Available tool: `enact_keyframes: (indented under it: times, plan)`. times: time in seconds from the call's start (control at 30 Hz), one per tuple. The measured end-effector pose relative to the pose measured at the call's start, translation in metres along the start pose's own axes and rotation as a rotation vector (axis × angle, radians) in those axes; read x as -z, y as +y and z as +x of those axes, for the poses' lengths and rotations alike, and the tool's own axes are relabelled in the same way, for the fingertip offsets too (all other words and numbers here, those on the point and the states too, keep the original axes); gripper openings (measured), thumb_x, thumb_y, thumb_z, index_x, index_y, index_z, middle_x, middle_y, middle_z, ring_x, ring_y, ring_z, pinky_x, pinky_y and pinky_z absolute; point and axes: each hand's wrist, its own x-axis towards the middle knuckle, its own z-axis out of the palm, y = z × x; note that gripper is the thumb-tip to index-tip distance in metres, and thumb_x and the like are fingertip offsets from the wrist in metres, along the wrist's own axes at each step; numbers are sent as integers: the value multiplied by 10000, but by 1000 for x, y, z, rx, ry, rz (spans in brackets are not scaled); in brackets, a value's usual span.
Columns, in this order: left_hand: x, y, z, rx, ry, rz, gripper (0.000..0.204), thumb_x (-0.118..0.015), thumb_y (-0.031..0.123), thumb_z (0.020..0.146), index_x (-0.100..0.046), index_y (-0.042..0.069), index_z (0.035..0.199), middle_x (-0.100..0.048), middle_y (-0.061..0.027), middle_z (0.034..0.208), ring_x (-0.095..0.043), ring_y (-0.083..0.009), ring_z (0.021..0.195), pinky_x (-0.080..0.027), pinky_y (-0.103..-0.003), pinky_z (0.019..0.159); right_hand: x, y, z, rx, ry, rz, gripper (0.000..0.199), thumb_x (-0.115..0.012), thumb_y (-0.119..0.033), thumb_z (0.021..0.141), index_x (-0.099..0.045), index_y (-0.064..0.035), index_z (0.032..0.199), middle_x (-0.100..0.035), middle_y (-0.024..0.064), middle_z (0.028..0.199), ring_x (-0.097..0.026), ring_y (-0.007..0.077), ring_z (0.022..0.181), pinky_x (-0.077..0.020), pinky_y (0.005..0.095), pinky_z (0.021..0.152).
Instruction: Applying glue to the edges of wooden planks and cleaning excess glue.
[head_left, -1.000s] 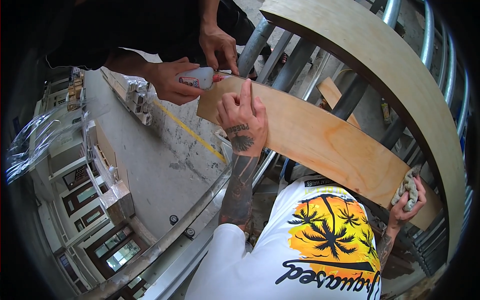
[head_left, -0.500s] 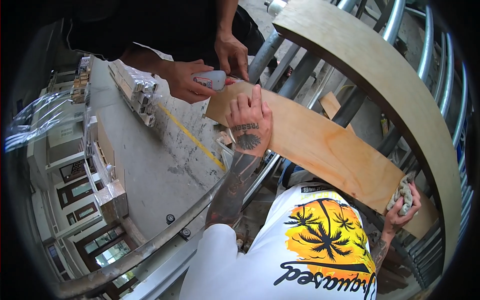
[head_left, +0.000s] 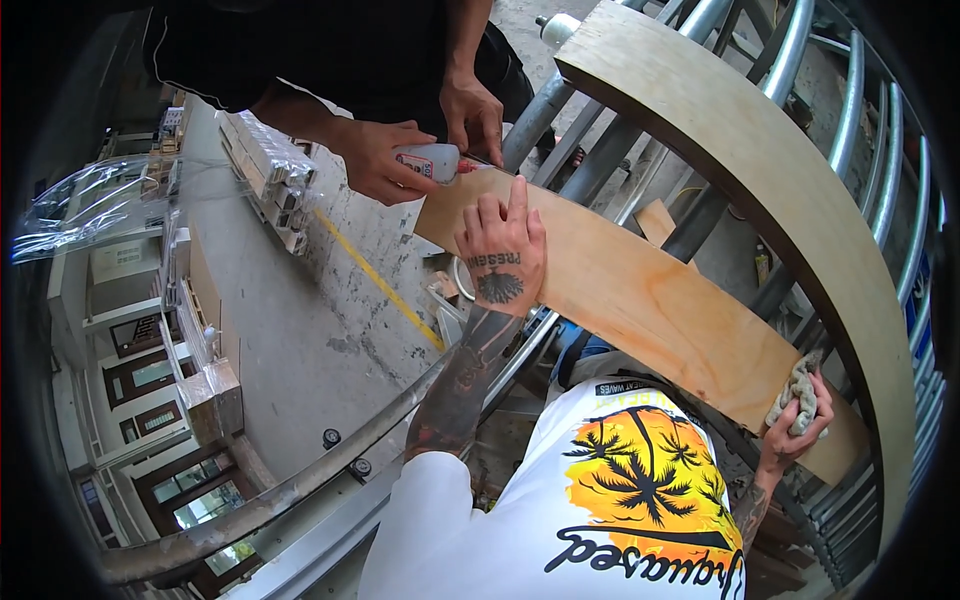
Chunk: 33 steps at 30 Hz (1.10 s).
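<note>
A long plywood board [head_left: 640, 295] lies slantwise across grey metal bars. My left hand [head_left: 505, 250] rests on its left part, index finger stretched out and the other fingers bent against the wood. At the board's right end, my right hand [head_left: 800, 412] grips a crumpled grey rag [head_left: 797, 392] pressed to the surface. Across from me, a co-worker's hand [head_left: 385, 165] holds a white squeeze bottle [head_left: 428, 161] with a red nozzle, tipped toward the board's far left corner. That person's other hand [head_left: 472, 115] has its fingertips beside the nozzle.
A thick curved wooden band [head_left: 770, 150] arches over the metal bars [head_left: 790, 55] on the right. A rusty curved rail [head_left: 300, 500] runs along the lower left. Plastic-wrapped stacks [head_left: 268, 170] stand on the concrete floor near a yellow line [head_left: 380, 280].
The whole view has shifted slightly. Both my hands, the rag and the co-worker's bottle keep nearly the same places on the board.
</note>
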Motion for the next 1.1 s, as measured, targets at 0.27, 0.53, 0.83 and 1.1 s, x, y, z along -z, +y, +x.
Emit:
enact_keyframes:
  times: [0.27, 0.53, 0.83, 1.1]
  plan:
    - [-1, -1, -4, 21, 233, -367, 215, -635, 103, 847, -707, 87, 1049, -588, -101, 931, -562, -319, 900, -463, -446, 822, 0, -1, 1, -2, -7, -15, 235, -519, -65, 932, -487, 14, 1152, -620, 213, 1263, -594, 353, 1203, -420, 448, 1071]
    - [-4, -3, -5, 46, 224, -410, 208, -658, 134, 837, -717, 105, 1034, -580, -74, 932, -559, -299, 897, -449, -438, 833, 1, 1, 0, 1, -11, -17, 247, -530, -70, 928, -483, 9, 1157, -622, 208, 1263, -590, 355, 1208, -413, 449, 1077]
    - [0, -1, -4, 26, 231, -393, 183, -637, 73, 844, -694, 78, 1019, -591, -97, 918, -565, -306, 876, -478, -428, 796, 1, 1, 1, 16, -14, -15, 253, -530, -52, 922, -487, 8, 1164, -620, 204, 1266, -586, 354, 1215, -408, 449, 1080]
    - [-2, -1, -4, 28, 227, -375, 176, -646, 81, 846, -698, 82, 1014, -594, -89, 921, -564, -295, 874, -488, -419, 789, 0, -6, 3, -20, -14, -46, 215, -530, -40, 912, -456, 1, 1109, -617, 212, 1224, -593, 404, 1213, -433, 487, 1056]
